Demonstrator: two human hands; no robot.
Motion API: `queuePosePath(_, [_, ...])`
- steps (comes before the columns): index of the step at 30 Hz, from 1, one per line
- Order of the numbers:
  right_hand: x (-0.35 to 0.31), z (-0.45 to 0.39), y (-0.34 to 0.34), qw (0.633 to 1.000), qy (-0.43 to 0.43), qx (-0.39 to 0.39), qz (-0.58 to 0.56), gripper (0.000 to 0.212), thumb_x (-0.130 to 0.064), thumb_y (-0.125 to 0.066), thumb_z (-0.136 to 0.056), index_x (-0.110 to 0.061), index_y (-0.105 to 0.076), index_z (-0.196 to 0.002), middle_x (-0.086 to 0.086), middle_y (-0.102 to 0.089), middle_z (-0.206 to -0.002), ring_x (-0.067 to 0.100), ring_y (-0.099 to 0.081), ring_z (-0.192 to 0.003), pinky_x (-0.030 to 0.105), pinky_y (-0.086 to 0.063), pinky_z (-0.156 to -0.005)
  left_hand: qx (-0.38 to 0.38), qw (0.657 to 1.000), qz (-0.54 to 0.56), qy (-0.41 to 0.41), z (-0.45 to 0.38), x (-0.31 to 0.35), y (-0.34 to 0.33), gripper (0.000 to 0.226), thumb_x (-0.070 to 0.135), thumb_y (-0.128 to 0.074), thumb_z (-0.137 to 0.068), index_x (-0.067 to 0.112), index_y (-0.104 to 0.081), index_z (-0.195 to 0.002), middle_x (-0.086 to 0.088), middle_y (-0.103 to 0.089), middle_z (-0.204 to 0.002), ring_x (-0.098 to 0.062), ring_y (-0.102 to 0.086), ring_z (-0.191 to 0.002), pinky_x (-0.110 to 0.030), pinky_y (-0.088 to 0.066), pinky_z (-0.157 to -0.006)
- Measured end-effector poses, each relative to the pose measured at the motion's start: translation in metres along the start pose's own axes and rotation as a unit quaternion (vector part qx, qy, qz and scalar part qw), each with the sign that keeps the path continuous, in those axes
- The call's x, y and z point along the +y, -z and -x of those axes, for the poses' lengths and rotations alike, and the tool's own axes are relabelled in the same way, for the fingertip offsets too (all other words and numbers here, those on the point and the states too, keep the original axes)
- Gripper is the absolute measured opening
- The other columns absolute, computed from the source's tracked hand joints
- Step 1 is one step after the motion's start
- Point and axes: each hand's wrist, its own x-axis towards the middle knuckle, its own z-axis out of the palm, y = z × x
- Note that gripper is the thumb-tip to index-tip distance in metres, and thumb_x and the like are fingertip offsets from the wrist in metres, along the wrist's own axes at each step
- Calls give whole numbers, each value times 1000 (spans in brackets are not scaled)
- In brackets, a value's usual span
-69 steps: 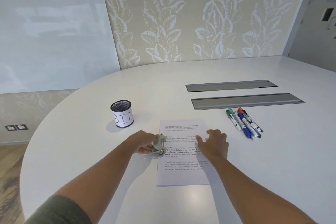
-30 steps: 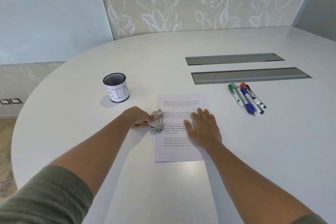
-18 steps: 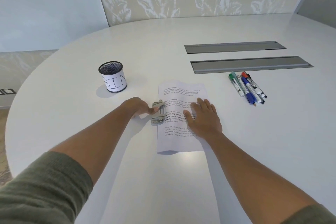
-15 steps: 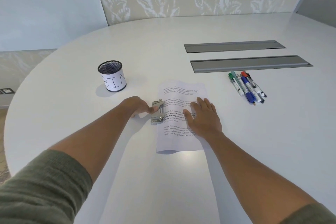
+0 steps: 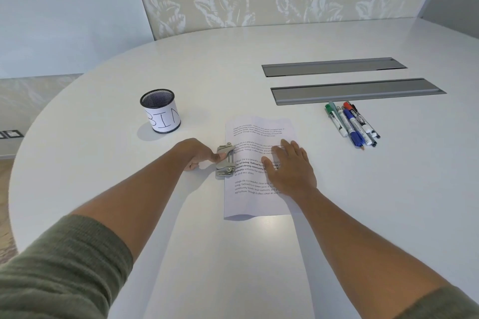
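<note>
A printed sheet of paper (image 5: 259, 202) lies on the white table (image 5: 388, 189) in front of me. A small metal hole punch (image 5: 225, 163) sits over the sheet's left edge, about halfway along it. My left hand (image 5: 197, 153) is beside the punch, its thumb on the punch's lever and its other fingers curled against the table. My right hand (image 5: 290, 168) lies flat on the middle of the sheet, fingers straight, covering part of the text. The sheet's far edge looks slightly wavy.
A black mesh cup labelled "BIN" (image 5: 162, 114) stands to the far left of the sheet. Several markers (image 5: 352, 124) lie side by side to the right. Two grey cable slots (image 5: 357, 90) are set into the table behind them.
My right hand has gone from lightly touching the sheet to lying flat on it. My left hand stays at the punch. My view has tipped downward over the last second.
</note>
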Motion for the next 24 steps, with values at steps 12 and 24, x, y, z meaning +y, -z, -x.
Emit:
queuePosePath(12, [-1, 0, 3, 1000, -3, -9, -6, 55, -60, -33, -94, -28, -47, -138, 0, -24, -161, 22, -9, -151, 38, -4, -124, 3, 992, 125, -30, 7, -4, 3, 57, 36, -89, -70, 9, -60, -111, -4, -57, -88, -10, -54, -75, -25, -55, -71])
queuePosePath(24, [3, -6, 20, 999, -15, -15, -28, 57, -53, -42, -96, -18, -48, -139, 6, -29, -159, 21, -15, -150, 43, -11, -123, 16, 981, 186, -56, 21, -16, -3, 46, 51, -73, -83, 6, -63, -90, -5, -63, -77, -15, -59, -65, -23, -59, -62])
